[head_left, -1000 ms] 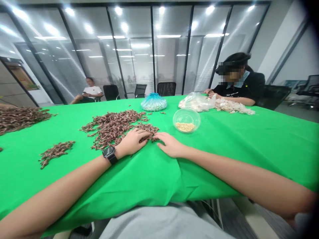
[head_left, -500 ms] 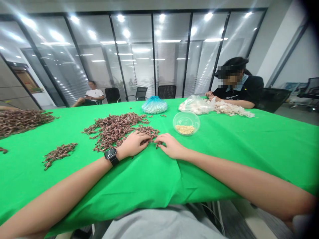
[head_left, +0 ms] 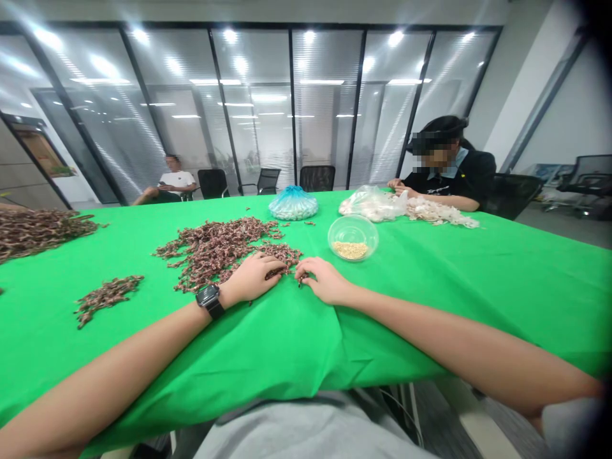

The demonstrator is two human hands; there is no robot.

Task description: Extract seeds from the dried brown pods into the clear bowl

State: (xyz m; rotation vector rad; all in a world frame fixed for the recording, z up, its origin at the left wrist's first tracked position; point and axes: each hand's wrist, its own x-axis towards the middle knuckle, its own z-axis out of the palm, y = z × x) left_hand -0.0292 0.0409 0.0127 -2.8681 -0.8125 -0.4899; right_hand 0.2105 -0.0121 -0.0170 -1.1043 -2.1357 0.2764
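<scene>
A loose heap of reddish-brown, knobbly dried pieces (head_left: 215, 248) lies on the green cloth (head_left: 287, 344). At the heap's near right edge rests my left hand (head_left: 255, 277), a black watch on its wrist, its fingers curled around some of the pieces. Just right of it, my right hand (head_left: 322, 280) has its fingers and thumb bent together, and a small dark piece shows beneath its fingertips. The fingertips of both hands almost meet. Exactly what lies inside each grip is partly hidden.
Beyond my right hand stands a clear round tub (head_left: 352, 239) with pale yellow bits. Farther back are a blue-tinted bag (head_left: 293, 204) and a clear bag (head_left: 370, 205) beside whitish scraps (head_left: 437, 211). More brown pieces lie leftward (head_left: 108, 298). Two people sit across the table.
The whole view has shifted slightly, so things appear a little farther left. Both hands stay at the heap's edge; the right fingers have moved slightly around the small piece.
</scene>
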